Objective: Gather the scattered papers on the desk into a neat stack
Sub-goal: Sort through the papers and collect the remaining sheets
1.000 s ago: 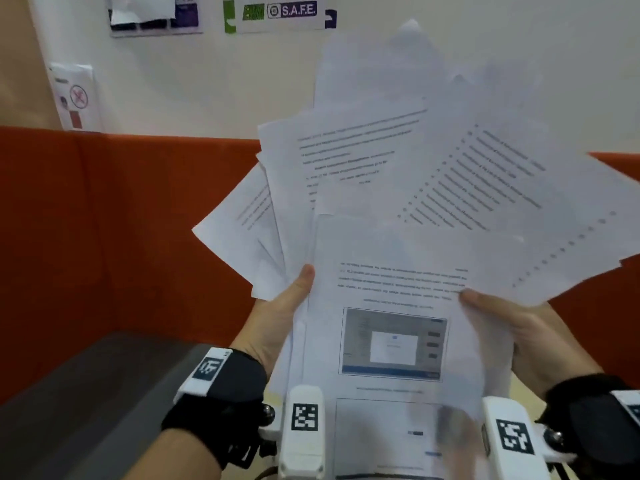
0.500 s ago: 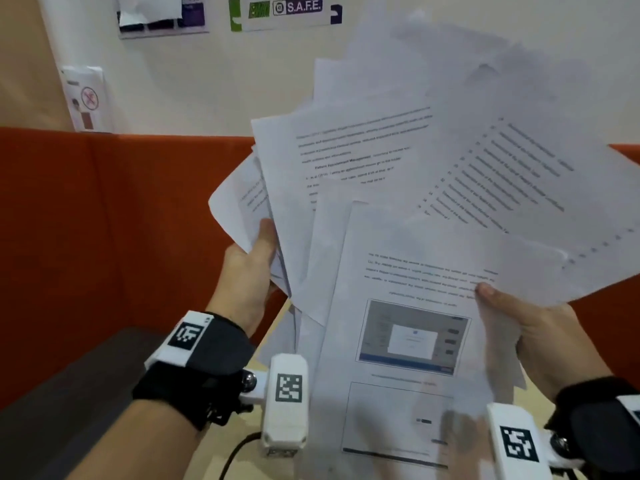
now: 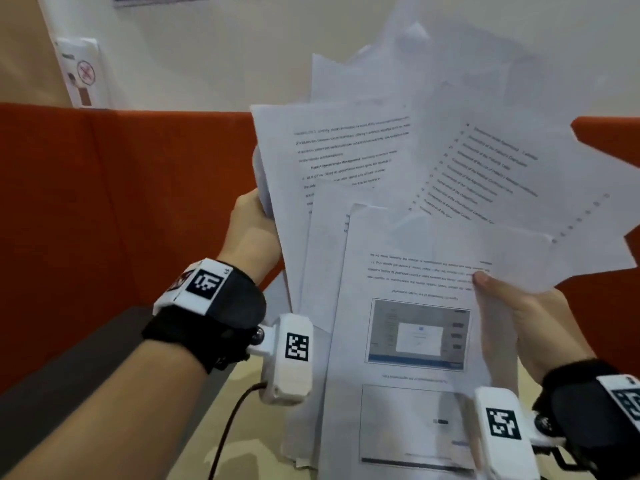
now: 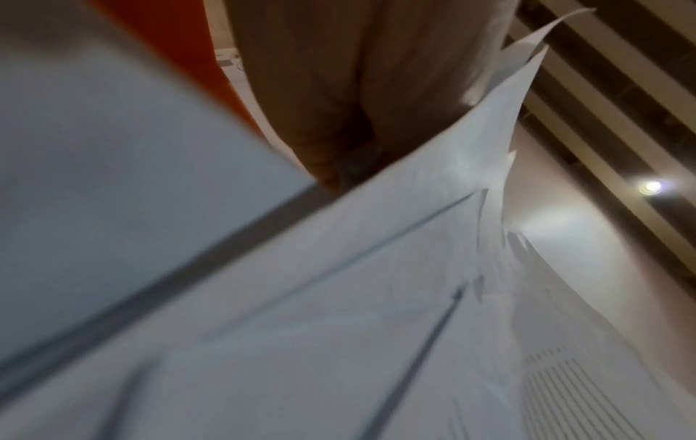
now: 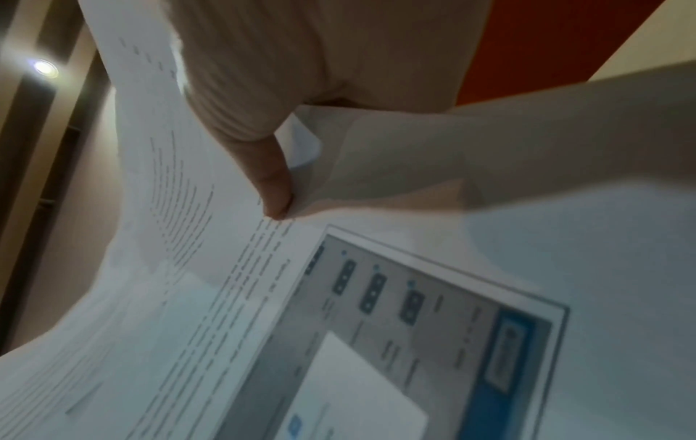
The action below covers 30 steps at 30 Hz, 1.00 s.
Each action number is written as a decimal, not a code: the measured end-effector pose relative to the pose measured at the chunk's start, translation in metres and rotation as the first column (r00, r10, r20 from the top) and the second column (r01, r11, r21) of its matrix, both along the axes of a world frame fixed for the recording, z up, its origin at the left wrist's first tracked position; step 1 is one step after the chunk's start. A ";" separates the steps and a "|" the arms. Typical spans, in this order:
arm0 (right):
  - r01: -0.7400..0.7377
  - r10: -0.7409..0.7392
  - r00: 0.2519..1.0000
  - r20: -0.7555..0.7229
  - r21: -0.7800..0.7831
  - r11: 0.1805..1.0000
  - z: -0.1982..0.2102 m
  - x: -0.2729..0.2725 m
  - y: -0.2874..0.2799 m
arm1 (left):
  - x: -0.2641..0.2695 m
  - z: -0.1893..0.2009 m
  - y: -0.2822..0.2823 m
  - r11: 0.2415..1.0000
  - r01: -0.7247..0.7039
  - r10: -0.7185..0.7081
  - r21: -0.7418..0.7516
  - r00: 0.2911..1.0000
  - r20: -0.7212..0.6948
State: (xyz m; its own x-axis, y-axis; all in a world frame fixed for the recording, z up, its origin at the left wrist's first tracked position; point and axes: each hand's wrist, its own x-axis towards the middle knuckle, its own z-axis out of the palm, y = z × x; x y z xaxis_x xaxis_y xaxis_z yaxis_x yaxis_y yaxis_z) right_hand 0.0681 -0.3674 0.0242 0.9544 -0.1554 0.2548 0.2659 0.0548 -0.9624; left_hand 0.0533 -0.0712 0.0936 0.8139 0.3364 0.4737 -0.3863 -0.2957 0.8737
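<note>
Both hands grip fanned papers [image 3: 398, 209] mid-frame: left hand [image 3: 251, 233] at their left edge, right hand [image 3: 519, 317] pinching lower right.

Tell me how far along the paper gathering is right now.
Done: the papers are off the desk, held up in the air. In hand: the left hand and right hand hold the splayed bundle by its sides. Left: squaring the fanned, crooked sheets into a neat stack.

Dim warm light, blurred wrist views
</note>
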 end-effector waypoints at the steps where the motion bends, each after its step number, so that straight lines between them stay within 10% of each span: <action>1: -0.013 0.014 0.999 -0.029 0.024 1.000 0.000 -0.001 0.003 | 0.004 -0.004 0.000 0.999 -0.029 0.030 0.045 0.999 -0.030; 8: -0.079 0.106 0.912 -0.397 0.086 0.993 -0.038 0.035 -0.004 | 0.023 -0.083 -0.009 0.992 0.044 -0.089 -0.122 0.917 -0.390; 13: -0.160 0.038 0.818 -0.574 -0.164 0.973 -0.077 0.039 -0.011 | 0.031 -0.143 -0.013 1.000 -0.028 0.019 -0.005 0.802 -0.597; 30: -0.116 0.168 0.879 -0.446 0.142 0.983 -0.081 0.039 -0.012 | 0.035 -0.077 0.010 0.993 0.087 -0.117 -0.078 0.772 -0.624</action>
